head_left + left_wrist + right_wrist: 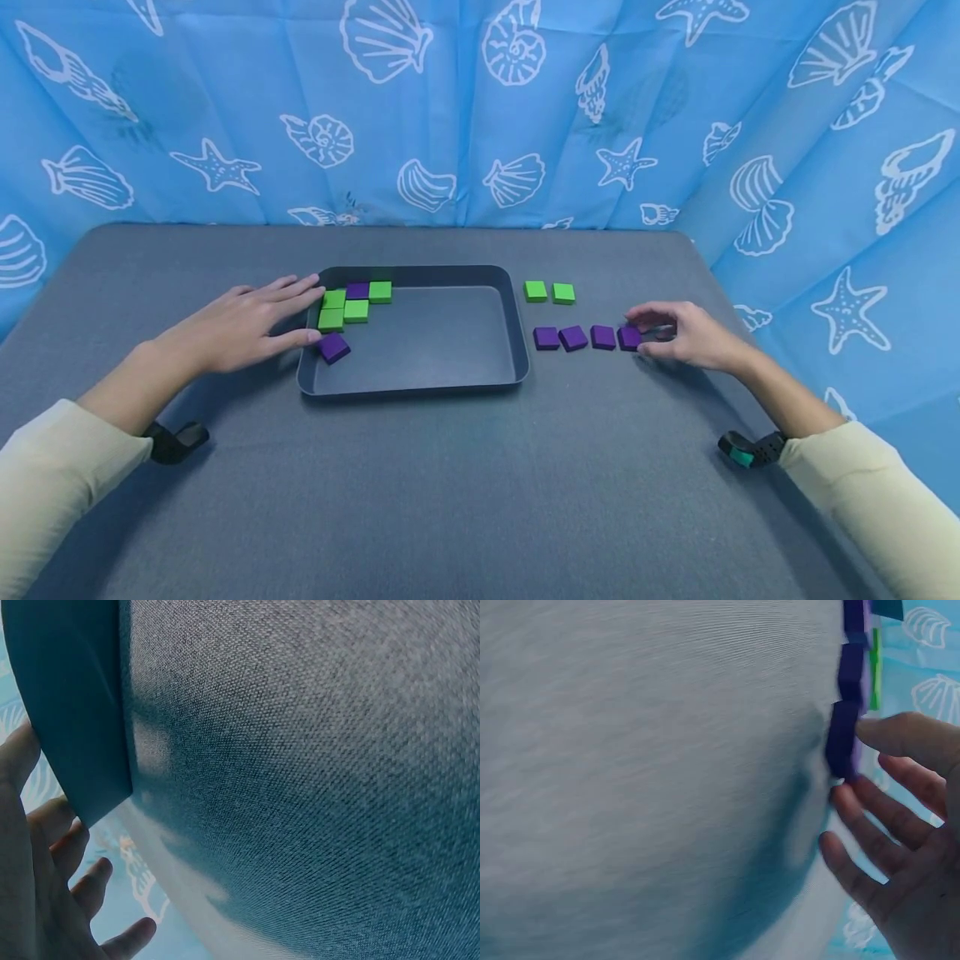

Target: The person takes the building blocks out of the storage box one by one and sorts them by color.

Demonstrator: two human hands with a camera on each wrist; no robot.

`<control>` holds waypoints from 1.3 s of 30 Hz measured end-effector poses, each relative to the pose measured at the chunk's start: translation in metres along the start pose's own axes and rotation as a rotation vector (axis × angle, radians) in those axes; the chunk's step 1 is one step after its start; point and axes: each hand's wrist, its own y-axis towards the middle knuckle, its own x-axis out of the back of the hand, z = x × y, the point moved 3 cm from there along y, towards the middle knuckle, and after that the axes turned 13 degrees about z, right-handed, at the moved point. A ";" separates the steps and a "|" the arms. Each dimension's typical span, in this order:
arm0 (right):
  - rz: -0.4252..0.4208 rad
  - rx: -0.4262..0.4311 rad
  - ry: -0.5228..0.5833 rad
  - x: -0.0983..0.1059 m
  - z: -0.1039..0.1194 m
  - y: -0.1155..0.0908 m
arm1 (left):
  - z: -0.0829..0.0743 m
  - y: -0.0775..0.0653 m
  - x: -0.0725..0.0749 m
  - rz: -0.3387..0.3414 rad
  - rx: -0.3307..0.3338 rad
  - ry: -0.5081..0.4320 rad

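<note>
My left hand [258,321] lies with straight fingers along the left end of a dark shallow tray [420,389]. In the left wrist view its fingers [54,817] reach along the tray's outer wall [79,712]. Inside the tray, near those fingers, sit several green blocks [331,320] and a tilted purple block [333,347]. My right hand [686,337] is at the rightmost purple block [628,337] of a row on the table. In the right wrist view the thumb overlaps that block's edge [843,739], while the other fingers are spread loosely beside it.
More purple blocks [573,337] continue that row leftward to the tray's right side. Two green blocks [536,291] lie behind them. Another purple block [357,291] sits along the tray's back wall. A blue shell-patterned curtain [465,108] hangs behind the grey table [480,483].
</note>
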 end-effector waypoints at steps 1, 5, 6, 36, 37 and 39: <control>0.007 0.005 -0.002 0.002 0.003 0.002 | 0.000 0.000 0.000 -0.001 0.000 0.000; 0.011 0.028 -0.016 0.012 0.021 0.015 | 0.000 -0.001 0.000 -0.003 -0.001 0.001; 0.007 0.034 -0.026 0.014 0.026 0.019 | 0.000 -0.001 0.000 -0.003 -0.001 -0.001; 0.166 0.143 -0.054 -0.029 0.174 0.181 | 0.000 -0.002 -0.001 -0.009 -0.010 -0.009; 0.174 0.142 -0.059 -0.031 0.176 0.184 | 0.000 -0.002 -0.001 -0.013 -0.010 -0.014; 0.185 0.145 -0.069 -0.036 0.181 0.190 | 0.000 -0.001 -0.001 -0.017 -0.014 -0.015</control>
